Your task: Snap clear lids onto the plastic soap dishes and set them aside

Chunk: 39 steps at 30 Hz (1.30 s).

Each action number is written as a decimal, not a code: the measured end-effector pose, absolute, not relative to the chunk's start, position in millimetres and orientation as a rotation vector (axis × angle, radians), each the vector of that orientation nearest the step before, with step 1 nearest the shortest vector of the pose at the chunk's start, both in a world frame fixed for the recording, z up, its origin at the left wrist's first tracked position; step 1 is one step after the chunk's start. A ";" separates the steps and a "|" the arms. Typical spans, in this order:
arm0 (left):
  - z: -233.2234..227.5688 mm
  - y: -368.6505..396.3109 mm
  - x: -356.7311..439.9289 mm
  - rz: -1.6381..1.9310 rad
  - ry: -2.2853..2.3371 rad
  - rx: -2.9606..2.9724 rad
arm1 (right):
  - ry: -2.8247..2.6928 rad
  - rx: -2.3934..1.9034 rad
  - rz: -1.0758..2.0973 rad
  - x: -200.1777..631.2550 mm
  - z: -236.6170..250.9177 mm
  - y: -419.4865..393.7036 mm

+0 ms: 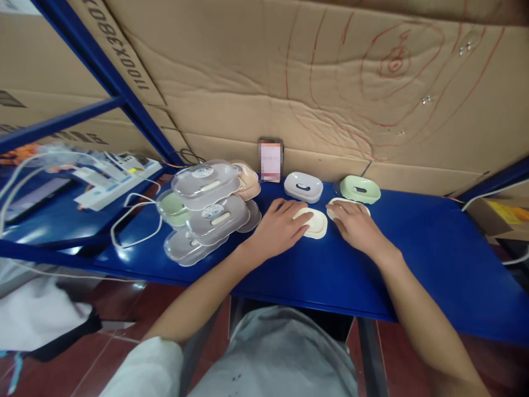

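Observation:
My left hand (278, 227) has its fingers and thumb at the left edge of a cream oval soap dish insert (317, 224) on the blue table. My right hand (356, 225) is over a second cream insert (359, 206), fingers across its top and thumb on the near side; much of that insert is hidden. Behind them stand a light grey soap dish (314, 182) and a pale green soap dish (369, 190), each with a dark slot in its bottom.
To the left are piled several soap dishes under clear plastic covers (223, 193), in grey, green and peach. A phone (270, 161) leans against the cardboard wall (231, 71). A white power strip (119, 184) with cables lies at far left, beside a blue frame post (140, 124).

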<state>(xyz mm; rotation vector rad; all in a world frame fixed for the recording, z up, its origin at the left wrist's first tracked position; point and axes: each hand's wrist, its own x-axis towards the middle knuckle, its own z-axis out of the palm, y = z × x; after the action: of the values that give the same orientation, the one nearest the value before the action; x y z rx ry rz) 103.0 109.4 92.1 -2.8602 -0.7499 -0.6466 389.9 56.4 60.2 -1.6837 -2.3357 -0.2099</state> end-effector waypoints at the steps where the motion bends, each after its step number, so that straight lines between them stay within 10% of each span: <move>1: 103.8 108.0 90.4 -0.701 -0.803 -2.804 | -2.342 -1.641 -0.210 383.6 59.2 56.7; 13: 137.8 173.2 -66.6 -0.879 -1.508 -2.485 | -2.324 -1.314 -0.189 354.3 51.5 59.3; 26: 91.9 140.0 140.2 -1.091 -0.763 -2.994 | -2.160 -1.143 -0.443 366.2 66.8 57.8; 39: 51.1 140.9 141.5 -1.265 -0.825 -3.052 | -2.094 -1.415 -0.200 385.1 61.5 67.5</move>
<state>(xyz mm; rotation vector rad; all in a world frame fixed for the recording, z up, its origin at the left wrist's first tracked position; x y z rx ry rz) 141.5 140.9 51.1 -3.0522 -0.8255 -1.2648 385.1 67.5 61.5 -1.4147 -2.0940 -0.1999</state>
